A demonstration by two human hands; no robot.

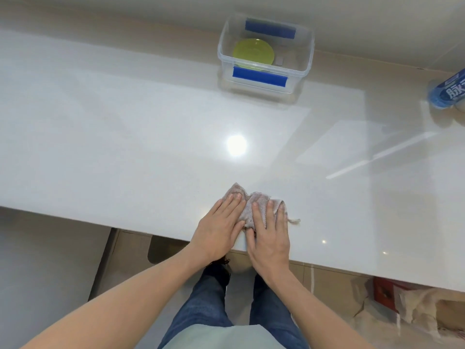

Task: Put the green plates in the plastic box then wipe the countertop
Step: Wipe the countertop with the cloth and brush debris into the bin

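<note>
Both hands, left hand (218, 229) and right hand (269, 238), press flat with fingers spread on a cloth (254, 206) at the countertop's (125, 137) near edge, green plates (253, 52) in the plastic box (264, 79) far beyond, a blue bottle (448, 93) with partly readable Chinese characters far right.

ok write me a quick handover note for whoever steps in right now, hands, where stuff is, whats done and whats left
Left hand: flat, palm down on the crumpled grey cloth, no closed grip.
Right hand: flat on the same cloth, beside the left.
Cloth sits at the near edge of the glossy white countertop.
Green round plates lie inside the clear plastic box with blue clips, at the far side by the wall.
Done: plates boxed. Left: wiping the countertop; how much is already wiped cannot be told.
Blue-labelled bottle stands at the far right.
</note>
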